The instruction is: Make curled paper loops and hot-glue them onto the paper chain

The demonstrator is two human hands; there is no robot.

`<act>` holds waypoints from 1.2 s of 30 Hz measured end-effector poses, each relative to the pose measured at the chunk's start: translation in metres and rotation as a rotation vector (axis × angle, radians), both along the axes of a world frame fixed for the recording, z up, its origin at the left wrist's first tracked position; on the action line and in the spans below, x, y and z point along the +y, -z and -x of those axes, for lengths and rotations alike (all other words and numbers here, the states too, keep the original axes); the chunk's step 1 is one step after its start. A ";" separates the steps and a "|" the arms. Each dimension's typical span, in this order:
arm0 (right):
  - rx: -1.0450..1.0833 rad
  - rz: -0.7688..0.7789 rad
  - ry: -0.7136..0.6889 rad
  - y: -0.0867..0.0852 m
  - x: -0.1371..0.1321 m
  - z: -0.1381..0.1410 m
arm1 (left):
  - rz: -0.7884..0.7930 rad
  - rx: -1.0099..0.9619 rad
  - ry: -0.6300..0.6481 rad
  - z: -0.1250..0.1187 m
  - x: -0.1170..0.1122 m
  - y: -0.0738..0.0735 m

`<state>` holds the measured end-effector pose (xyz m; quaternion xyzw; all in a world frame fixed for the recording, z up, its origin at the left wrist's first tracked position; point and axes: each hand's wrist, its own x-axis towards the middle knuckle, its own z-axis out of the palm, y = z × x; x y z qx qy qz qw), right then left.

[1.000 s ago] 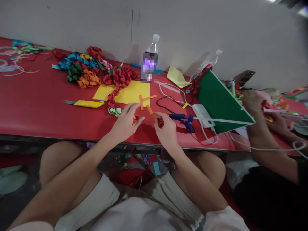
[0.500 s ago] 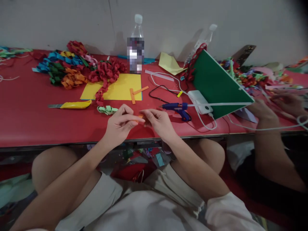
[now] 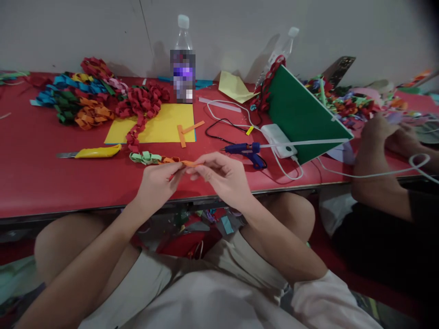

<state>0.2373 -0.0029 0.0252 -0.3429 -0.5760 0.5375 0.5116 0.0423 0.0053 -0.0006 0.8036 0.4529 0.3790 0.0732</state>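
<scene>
My left hand (image 3: 159, 180) and my right hand (image 3: 222, 176) meet over the front of the red table. Between their fingertips they pinch an orange paper chain (image 3: 187, 163), its end partly hidden by my fingers. To the left it joins light green paper links (image 3: 146, 158), which run on to a dark red paper chain (image 3: 134, 135). Two orange paper strips (image 3: 181, 136) lie on the yellow sheet (image 3: 164, 119) beyond my hands. Just right of my right hand rests a blue glue gun (image 3: 244, 149) with a white glue stick in its back.
A yellow-handled utility knife (image 3: 98, 152) lies at left, before a heap of coloured paper chains (image 3: 78, 93). Bottles, a green board (image 3: 302, 109), a white power bank (image 3: 276, 139) and cables stand or lie behind and right. Another person's hands (image 3: 380, 130) work at far right.
The view has shifted slightly right. My left hand has turned and lowered, uncovering orange links beside the green ones. The other person's hands have drawn together.
</scene>
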 end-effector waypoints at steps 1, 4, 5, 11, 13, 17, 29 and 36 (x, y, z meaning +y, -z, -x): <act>0.007 0.023 -0.051 0.000 -0.003 0.003 | 0.004 -0.022 -0.013 0.001 0.001 0.000; 0.041 0.086 -0.085 0.005 -0.010 0.014 | 0.158 -0.251 -0.015 0.001 0.002 0.001; 0.057 0.102 -0.072 0.008 -0.011 0.018 | 0.252 -0.361 -0.001 0.000 0.002 0.001; 0.048 0.132 0.030 0.024 -0.008 0.031 | 0.762 -0.960 0.186 -0.005 0.001 -0.001; -0.043 0.052 0.078 0.027 -0.006 0.030 | 0.850 -1.092 0.254 -0.007 0.000 -0.003; -0.316 -0.256 0.252 0.032 -0.001 0.018 | 0.851 -1.166 0.351 -0.015 -0.004 -0.002; -0.808 -0.687 0.096 0.016 0.001 -0.009 | 0.882 -0.929 0.372 -0.015 -0.009 0.013; -0.293 -0.185 -0.009 0.019 0.009 0.000 | 0.518 -0.538 0.272 -0.003 0.002 -0.008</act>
